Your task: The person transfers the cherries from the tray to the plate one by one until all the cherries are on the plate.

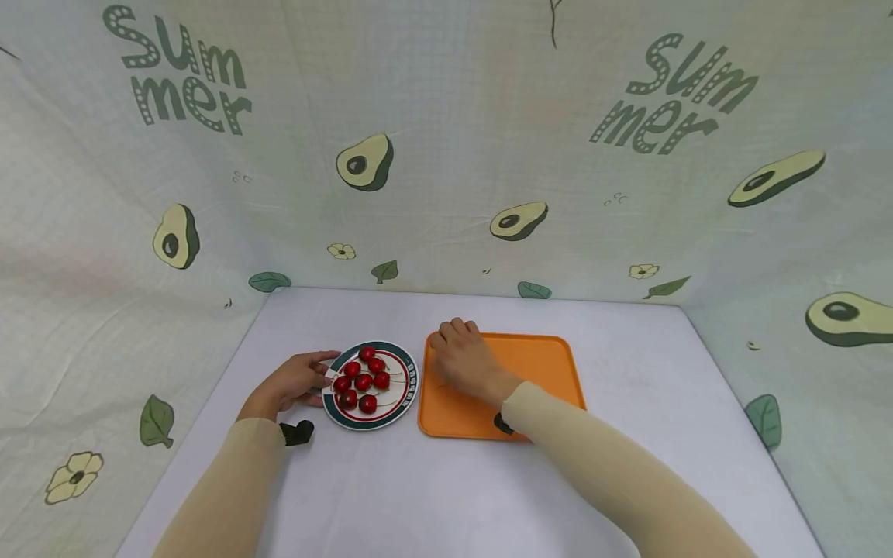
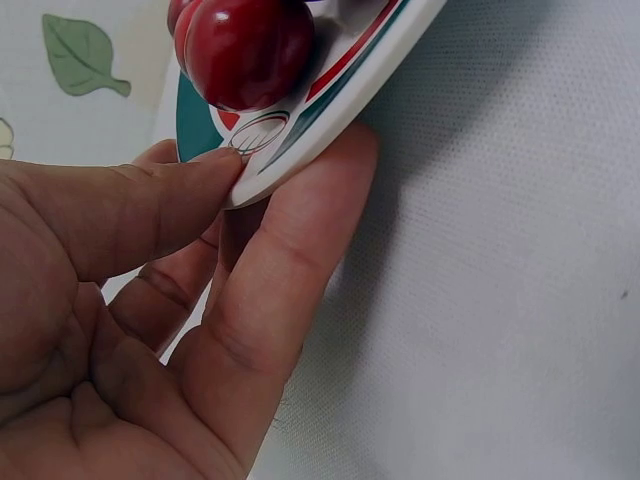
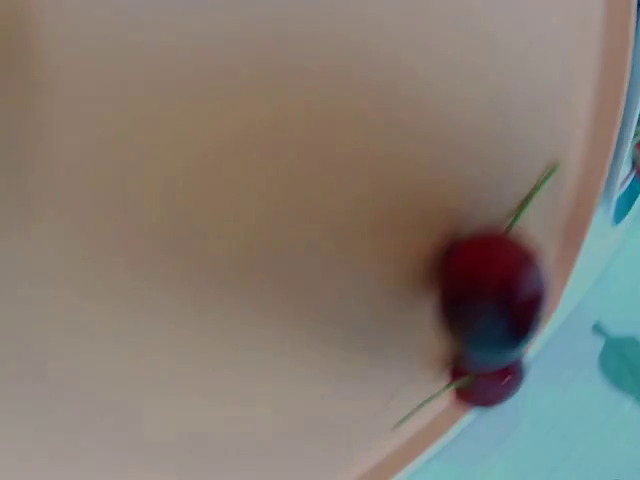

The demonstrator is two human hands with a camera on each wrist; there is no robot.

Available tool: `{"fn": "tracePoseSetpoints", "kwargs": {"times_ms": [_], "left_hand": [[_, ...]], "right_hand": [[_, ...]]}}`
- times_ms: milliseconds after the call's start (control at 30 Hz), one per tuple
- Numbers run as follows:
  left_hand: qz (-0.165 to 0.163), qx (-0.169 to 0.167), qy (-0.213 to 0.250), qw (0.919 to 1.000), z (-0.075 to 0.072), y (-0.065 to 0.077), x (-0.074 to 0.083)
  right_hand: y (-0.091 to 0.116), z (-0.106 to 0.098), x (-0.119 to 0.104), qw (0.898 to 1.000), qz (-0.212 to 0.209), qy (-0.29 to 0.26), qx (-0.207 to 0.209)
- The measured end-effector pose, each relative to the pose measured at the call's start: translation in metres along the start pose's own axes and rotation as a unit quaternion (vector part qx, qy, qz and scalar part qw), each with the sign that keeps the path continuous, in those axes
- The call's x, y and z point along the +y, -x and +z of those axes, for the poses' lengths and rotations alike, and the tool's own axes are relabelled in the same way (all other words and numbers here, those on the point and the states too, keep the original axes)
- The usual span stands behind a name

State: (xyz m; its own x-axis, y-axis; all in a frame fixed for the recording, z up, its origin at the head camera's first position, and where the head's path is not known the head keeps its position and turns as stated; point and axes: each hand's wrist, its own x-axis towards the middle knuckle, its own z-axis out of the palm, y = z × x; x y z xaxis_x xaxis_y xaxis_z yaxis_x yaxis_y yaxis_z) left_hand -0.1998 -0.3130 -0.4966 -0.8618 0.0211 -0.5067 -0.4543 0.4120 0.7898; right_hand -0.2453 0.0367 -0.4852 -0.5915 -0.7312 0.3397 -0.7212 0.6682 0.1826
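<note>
My left hand (image 1: 289, 385) pinches the near-left rim of a round plate (image 1: 412, 395) with a green and red border; the left wrist view shows the thumb (image 2: 150, 205) on top and fingers beneath. Several red cherries (image 1: 363, 382) with stems lie on the plate. Over the left part of an orange tray (image 1: 537, 364) is my right hand (image 1: 463, 364), its back upward and its fingertips hidden. Inside the tray's corner, the right wrist view shows a blurred cherry (image 3: 490, 285) with a green stem and a second cherry (image 3: 487, 385) beside it. No fingers show there.
A white cloth-covered table (image 1: 391, 496) carries the plate and tray side by side, a narrow gap between them. Behind and at the sides hangs a pale curtain (image 1: 446, 101) printed with avocados, leaves and lettering.
</note>
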Motion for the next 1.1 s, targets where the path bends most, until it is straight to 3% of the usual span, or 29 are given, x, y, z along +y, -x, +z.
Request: {"fn": "tracePoseSetpoints", "kwargs": {"times_ms": [267,500,800,1100], "left_hand": [[-0.004,0.002,0.008,1.0000,0.000,-0.003,-0.001],[-0.003,0.007,0.005,1.0000,0.001,-0.004,-0.004],[0.000,0.009,0.001,1.0000,0.001,-0.001,-0.001],[-0.003,0.008,0.003,1.0000,0.002,0.000,-0.001]], "right_hand": [[0.021,0.003,0.037,0.999,0.039,-0.008,-0.027],[0.037,0.011,0.059,0.998,0.038,0.002,-0.054],[0.047,0.017,0.062,0.994,0.015,0.014,-0.106],[0.044,0.027,0.062,0.995,-0.016,0.036,-0.089]]}}
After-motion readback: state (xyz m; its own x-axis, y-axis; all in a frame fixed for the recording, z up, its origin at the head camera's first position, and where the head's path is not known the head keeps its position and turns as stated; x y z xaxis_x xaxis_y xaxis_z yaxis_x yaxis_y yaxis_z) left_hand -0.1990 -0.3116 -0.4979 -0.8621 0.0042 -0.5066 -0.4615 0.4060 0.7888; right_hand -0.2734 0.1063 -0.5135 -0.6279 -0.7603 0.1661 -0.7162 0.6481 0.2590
